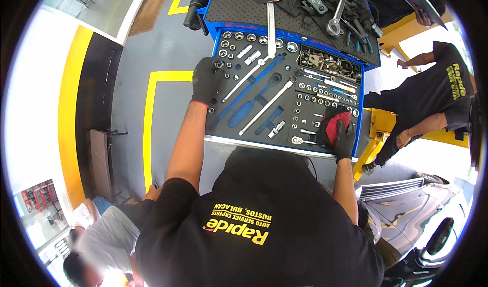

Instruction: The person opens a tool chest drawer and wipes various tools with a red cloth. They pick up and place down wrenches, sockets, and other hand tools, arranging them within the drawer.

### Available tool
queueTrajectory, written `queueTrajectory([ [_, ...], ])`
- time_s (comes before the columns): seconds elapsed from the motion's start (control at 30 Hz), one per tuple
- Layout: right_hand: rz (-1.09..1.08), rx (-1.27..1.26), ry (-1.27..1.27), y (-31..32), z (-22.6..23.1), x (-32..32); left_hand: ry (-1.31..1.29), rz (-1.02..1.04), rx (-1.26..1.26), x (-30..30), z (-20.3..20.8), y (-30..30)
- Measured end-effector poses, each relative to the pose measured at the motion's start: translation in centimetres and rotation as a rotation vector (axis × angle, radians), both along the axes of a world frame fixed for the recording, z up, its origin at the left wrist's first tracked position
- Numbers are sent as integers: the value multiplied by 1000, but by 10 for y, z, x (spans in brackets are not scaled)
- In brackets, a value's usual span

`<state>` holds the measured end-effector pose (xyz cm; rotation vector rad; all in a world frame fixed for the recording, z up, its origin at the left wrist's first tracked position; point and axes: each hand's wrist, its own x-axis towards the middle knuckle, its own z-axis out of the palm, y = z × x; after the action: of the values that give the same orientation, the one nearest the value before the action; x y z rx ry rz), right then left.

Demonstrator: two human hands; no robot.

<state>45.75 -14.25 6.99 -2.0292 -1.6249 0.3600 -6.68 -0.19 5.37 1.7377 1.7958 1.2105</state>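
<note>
one blue metal tool cabinet (373, 58) with one open, foam-lined drawer (285, 108). one dark-gloved left hand (206, 81) and one dark-gloved right hand (345, 142). one red-and-black cloth bundle (333, 126). six large round chrome sockets (251, 37) in the top row; small silver sockets (302, 86) too fine to count. two long chrome bars (267, 106) set diagonally. three blue tool-shaped recesses (243, 115). one brown rectangular doormat (149, 12).
</note>
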Motion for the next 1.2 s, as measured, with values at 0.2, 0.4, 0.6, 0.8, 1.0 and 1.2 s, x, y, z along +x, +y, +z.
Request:
queueTrajectory([
  [0.2,-95,-18,145,1,7,-4,130,20,-54,3,14,15],
  [0.4,-67,0,201,4,5,-3,271,-68,-117,-9,10,32],
  [0.6,-108,40,249,2,-1,-1,260,-27,-115,-23,41,39],
  [0.8,13,-151,-55,2,-19,23,436,-30,-177,-7,10,34],
  [1.0,-124,-60,250,11,6,-12,425,15,-264,-1,8,39],
  [1.2,-74,-50,396,0,12,-6,495,80,-211,28,31,12],
])
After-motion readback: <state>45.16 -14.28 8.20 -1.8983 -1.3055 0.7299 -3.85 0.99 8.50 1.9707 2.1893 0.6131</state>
